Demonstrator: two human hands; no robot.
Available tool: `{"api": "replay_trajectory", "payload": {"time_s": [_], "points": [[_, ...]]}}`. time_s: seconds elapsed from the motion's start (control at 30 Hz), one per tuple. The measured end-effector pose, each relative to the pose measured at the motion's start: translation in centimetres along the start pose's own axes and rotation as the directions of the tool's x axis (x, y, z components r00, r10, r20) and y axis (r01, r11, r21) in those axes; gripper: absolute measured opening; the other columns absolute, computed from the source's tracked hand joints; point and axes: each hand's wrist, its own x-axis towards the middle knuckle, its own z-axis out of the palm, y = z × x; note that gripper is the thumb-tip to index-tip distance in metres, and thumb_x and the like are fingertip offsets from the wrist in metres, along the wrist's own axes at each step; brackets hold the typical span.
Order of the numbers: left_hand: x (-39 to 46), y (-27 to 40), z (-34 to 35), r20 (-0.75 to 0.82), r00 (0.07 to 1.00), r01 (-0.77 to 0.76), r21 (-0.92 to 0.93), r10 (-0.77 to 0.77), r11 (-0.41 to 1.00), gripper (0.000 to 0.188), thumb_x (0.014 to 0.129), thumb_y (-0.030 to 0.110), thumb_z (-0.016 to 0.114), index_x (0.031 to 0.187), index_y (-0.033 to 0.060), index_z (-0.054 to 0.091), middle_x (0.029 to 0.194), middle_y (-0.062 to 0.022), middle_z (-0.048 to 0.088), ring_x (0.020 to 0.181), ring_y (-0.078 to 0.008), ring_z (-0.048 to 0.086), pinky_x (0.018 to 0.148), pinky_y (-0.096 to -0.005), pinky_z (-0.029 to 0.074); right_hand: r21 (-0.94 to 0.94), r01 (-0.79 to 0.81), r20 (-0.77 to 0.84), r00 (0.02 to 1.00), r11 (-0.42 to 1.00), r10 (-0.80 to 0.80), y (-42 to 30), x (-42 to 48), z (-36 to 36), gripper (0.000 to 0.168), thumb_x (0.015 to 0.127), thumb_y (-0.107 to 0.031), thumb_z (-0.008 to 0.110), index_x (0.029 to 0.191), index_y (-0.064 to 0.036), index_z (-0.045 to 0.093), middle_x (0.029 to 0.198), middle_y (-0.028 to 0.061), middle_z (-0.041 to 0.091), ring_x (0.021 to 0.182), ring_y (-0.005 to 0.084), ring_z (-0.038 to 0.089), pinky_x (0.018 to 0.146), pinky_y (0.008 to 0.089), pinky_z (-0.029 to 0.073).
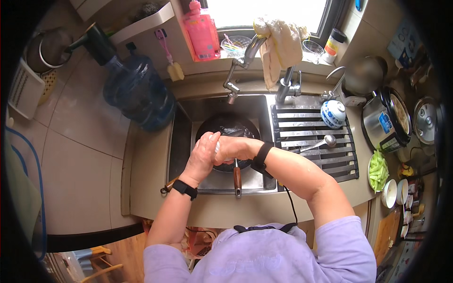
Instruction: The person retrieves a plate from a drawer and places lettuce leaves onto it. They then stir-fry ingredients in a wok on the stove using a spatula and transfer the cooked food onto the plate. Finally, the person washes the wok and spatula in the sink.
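Note:
My left hand (202, 155) and my right hand (233, 148) are pressed together over the sink. Between them they clasp a small white thing (217, 146), mostly covered by my fingers; its kind cannot be made out. Below my hands a dark wok (208, 123) with a wet, shiny inside sits in the stainless steel sink basin (254, 182). From the wok a utensil's wooden handle (237, 177) points towards me over the sink's front edge. Another wooden handle (170, 184), ending in a metal ring, shows beside my left wrist.
A jointed faucet (231, 92) hangs behind the wok, with a cloth (279, 46) draped over it. Right of the basin, a slatted drying rack (293, 124) holds a ladle (327, 141) and a blue-and-white lidded bowl (332, 115). A large water bottle (139, 93) stands left.

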Motion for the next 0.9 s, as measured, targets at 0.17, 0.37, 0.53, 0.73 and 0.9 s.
{"api": "replay_trajectory", "payload": {"time_s": [0.17,0.37,0.53,0.73,0.9], "points": [[-0.4,-0.4,0.7,0.052,0.995,0.089,-0.044,-0.086,0.995,0.060,0.065,-0.002,0.066,0.121,0.0018,0.044,0.111,-0.0189,0.052,0.103,-0.0362,0.052,0.087,-0.0400,0.046,-0.413,-0.067,-0.098,0.995,0.908,0.029,0.4,1.6,0.6,0.007,0.065,-0.006,0.063,0.067,-0.009,0.057,0.056,-0.0007,0.048,0.051,0.0123,0.047,0.045,0.0270,0.035],[-0.9,-1.2,1.9,0.108,0.977,0.191,-0.063,-0.184,0.979,0.048,0.069,0.000,0.064,0.114,0.0005,0.047,0.104,-0.0215,0.055,0.097,-0.0390,0.054,0.082,-0.0434,0.046,-0.650,0.087,-0.219,0.930,0.755,-0.296,1.7,1.8,1.2,0.013,0.071,-0.014,0.064,0.080,-0.005,0.063,0.078,0.0107,0.065,0.075,0.0267,0.063,0.065,0.0334,0.049],[-1.7,-2.8,3.7,0.191,0.940,0.303,-0.089,-0.282,0.949,0.029,0.075,0.003,0.056,0.104,0.0004,0.051,0.093,-0.0240,0.059,0.090,-0.0424,0.056,0.079,-0.0473,0.046,-0.718,-0.099,-0.335,0.917,0.688,-0.217,3.4,2.8,1.3,0.021,0.074,-0.016,0.062,0.089,-0.002,0.063,0.091,0.0216,0.064,0.089,0.0374,0.062,0.075,0.0397,0.050],[-1.9,-2.8,4.3,0.245,0.879,0.437,-0.073,-0.408,0.897,0.023,0.074,0.010,0.063,0.095,0.0049,0.056,0.092,-0.0197,0.062,0.092,-0.0396,0.057,0.076,-0.0423,0.047,-0.783,-0.183,-0.396,0.883,0.594,-0.250,2.9,1.4,2.1,0.016,0.075,-0.013,0.059,0.084,0.000,0.058,0.082,0.0237,0.063,0.082,0.0385,0.062,0.070,0.0435,0.050],[-1.4,-1.2,3.6,0.325,0.818,0.531,-0.113,-0.474,0.840,0.022,0.074,0.010,0.061,0.095,0.0042,0.057,0.094,-0.0208,0.063,0.094,-0.0396,0.057,0.079,-0.0431,0.047,-0.853,-0.132,-0.349,0.863,0.505,-0.365,2.2,-0.1,2.6,0.014,0.074,-0.009,0.057,0.083,0.001,0.057,0.081,0.0213,0.065,0.079,0.0356,0.064,0.068,0.0409,0.052]]}}
